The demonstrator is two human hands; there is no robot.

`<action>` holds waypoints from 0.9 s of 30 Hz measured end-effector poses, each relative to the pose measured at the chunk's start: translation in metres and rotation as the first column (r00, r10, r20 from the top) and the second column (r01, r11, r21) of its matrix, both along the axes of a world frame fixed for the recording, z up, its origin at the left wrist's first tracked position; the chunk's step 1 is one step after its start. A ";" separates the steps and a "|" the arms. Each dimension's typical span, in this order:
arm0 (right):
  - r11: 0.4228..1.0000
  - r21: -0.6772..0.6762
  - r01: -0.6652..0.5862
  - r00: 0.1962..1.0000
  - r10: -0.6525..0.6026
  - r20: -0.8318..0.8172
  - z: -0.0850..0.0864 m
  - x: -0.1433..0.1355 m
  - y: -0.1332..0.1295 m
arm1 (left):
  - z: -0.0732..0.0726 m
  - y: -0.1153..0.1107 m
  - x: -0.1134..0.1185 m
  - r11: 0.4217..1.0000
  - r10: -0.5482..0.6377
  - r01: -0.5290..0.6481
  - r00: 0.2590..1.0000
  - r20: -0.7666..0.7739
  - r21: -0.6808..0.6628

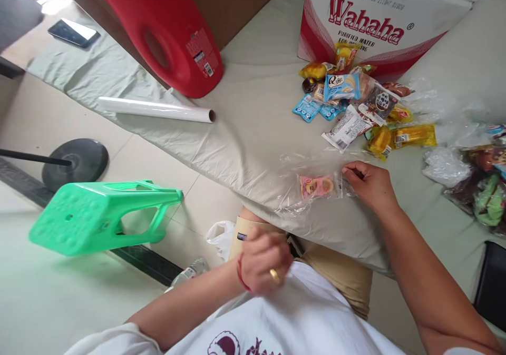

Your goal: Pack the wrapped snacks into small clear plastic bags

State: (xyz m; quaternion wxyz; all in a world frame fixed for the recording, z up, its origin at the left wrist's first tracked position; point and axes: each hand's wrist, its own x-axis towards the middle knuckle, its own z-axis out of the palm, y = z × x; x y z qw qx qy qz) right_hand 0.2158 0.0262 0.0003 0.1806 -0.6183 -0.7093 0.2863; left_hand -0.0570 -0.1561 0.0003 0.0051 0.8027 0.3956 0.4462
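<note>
A small pink snack packet (317, 186) lies under or inside a sheet of clear plastic film (286, 191) near the front edge of the cloth-covered table (253, 134). My right hand (369, 186) pinches the right end of the film, just right of the packet. In front of my shirt, away from the table surface, my left hand (266, 263) is closed and slightly blurred; whether anything is inside its fingers is hidden. Beyond the film sits a pile of wrapped snacks, with a blue packet (342, 87) on top and a white packet (347, 128) at its near side.
A Wahaha carton (375, 23) stands behind the pile. A red jug (169, 33), a white film roll (158, 109) and a phone (74, 32) are farther left. More bagged snacks (490, 197) lie at right. A green stool (98, 215) is on the floor.
</note>
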 end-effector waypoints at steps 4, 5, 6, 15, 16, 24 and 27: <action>1.000 -0.012 0.017 1.000 -0.017 0.014 0.003 -0.001 0.001 | -0.010 -0.002 0.046 0.968 -0.249 0.248 0.951 -0.181 -0.030; 1.000 -0.017 0.020 1.000 -0.020 0.016 0.004 -0.001 0.001 | -0.013 0.006 0.053 0.976 -0.216 0.207 0.951 -0.222 -0.065; 0.999 -0.022 0.024 1.000 -0.024 0.017 0.004 0.000 0.001 | -0.016 0.015 0.056 0.985 -0.163 0.141 0.954 -0.252 -0.103; 0.989 0.138 0.050 0.954 -0.088 0.285 0.014 0.024 0.014 | -0.024 0.108 0.022 0.841 0.210 -0.315 0.939 -0.271 -0.440; 0.974 0.224 0.019 0.939 -0.094 0.331 0.020 0.023 0.014 | -0.025 0.111 0.020 0.835 0.204 -0.311 0.941 -0.269 -0.455; 0.850 0.227 -0.476 0.853 0.383 0.355 0.044 -0.045 0.040 | -0.032 0.113 0.014 0.832 0.188 -0.277 0.956 -0.227 -0.480; 0.852 0.006 -0.524 0.773 0.472 0.423 0.034 -0.067 0.064 | -0.031 0.114 0.011 0.826 0.182 -0.266 0.960 -0.212 -0.498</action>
